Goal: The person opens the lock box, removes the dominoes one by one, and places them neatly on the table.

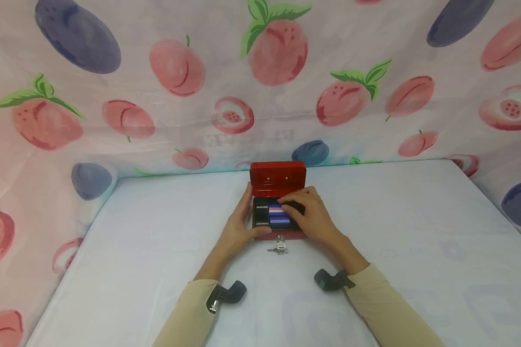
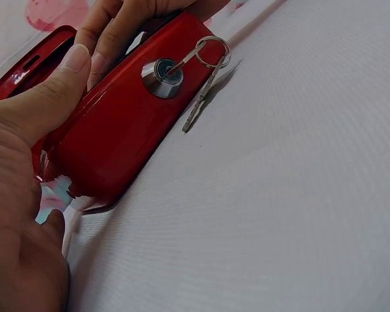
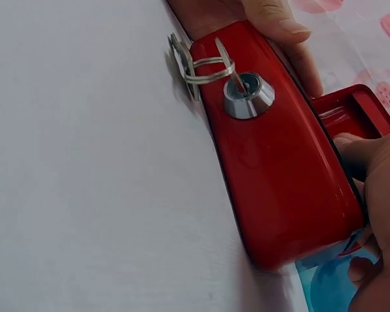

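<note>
A small red metal cash box (image 1: 267, 236) stands on the white table with its lid (image 1: 278, 179) raised at the back. My left hand (image 1: 239, 226) grips the box's left side, thumb over the front rim. Inside, a black tray (image 1: 261, 218) holds two blue striped blocks; the upper block (image 1: 275, 209) has a pink and white band, the lower block (image 1: 280, 220) a pale band. My right hand (image 1: 310, 214) reaches over the tray's right part, and its thumb and forefinger pinch the upper block at its right end. The wrist views hide these fingertips.
A key on a ring (image 2: 213, 52) sits in the silver lock (image 2: 162, 78) at the box's front, and a second key (image 2: 201, 101) hangs from the ring. White cloth (image 1: 156, 231) covers the table. Behind it hangs a fruit-patterned curtain (image 1: 278, 106).
</note>
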{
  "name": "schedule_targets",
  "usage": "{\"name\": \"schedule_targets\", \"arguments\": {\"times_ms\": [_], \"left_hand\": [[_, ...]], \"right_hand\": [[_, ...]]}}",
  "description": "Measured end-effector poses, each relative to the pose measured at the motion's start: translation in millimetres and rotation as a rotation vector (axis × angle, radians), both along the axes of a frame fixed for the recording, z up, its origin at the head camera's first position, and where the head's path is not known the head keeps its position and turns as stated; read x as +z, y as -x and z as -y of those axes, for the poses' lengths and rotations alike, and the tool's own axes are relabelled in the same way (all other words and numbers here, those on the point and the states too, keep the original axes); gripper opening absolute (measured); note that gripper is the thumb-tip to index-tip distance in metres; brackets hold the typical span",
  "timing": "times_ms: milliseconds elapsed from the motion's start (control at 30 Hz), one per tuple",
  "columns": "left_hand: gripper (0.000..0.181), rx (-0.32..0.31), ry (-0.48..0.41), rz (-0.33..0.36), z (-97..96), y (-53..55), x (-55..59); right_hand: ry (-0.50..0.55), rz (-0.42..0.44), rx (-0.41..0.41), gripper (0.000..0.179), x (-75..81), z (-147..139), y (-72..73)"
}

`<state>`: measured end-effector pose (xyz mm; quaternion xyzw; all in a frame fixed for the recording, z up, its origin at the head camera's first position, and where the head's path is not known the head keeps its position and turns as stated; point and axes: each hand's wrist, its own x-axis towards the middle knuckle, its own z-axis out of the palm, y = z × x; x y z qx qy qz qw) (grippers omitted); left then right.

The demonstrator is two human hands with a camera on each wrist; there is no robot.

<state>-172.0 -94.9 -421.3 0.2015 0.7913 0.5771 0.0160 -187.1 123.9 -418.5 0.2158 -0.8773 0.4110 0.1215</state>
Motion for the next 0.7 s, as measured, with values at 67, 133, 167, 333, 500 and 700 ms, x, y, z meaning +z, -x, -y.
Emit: {"name": "schedule_targets", "arguments": {"times_ms": [67, 133, 167, 333, 500, 700], "left_hand": [[0.106, -0.006, 0.000, 0.003, -0.9, -4.1, 8.4], [0.105, -0.005, 0.004, 0.004, -1.5, -6.6, 13.0], [0.104, -0.004, 0.006, 0.004, -1.7, -6.9, 13.4], [0.104, -0.008, 0.005, -0.008, -2.2, -7.7, 14.2], [0.106, -0.001, 0.024, 0.004, -1.8, -3.8, 5.5], [0.109, 0.025, 0.052, 0.021, -0.5, 7.7, -18.8]], "right_hand": [[-0.020, 0.001, -0.007, 0.020, 0.3, -0.5, 0.1], [-0.044, -0.005, -0.010, 0.020, 1.1, -0.8, -0.1], [-0.055, -0.010, -0.010, 0.020, 1.6, -1.0, -0.4], [-0.114, -0.015, -0.006, 0.021, 4.7, -0.5, -1.5], [-0.148, 0.016, -0.007, 0.023, 5.4, -0.1, -2.0], [-0.150, 0.016, -0.005, 0.023, 5.3, 0.1, -2.6]]}}
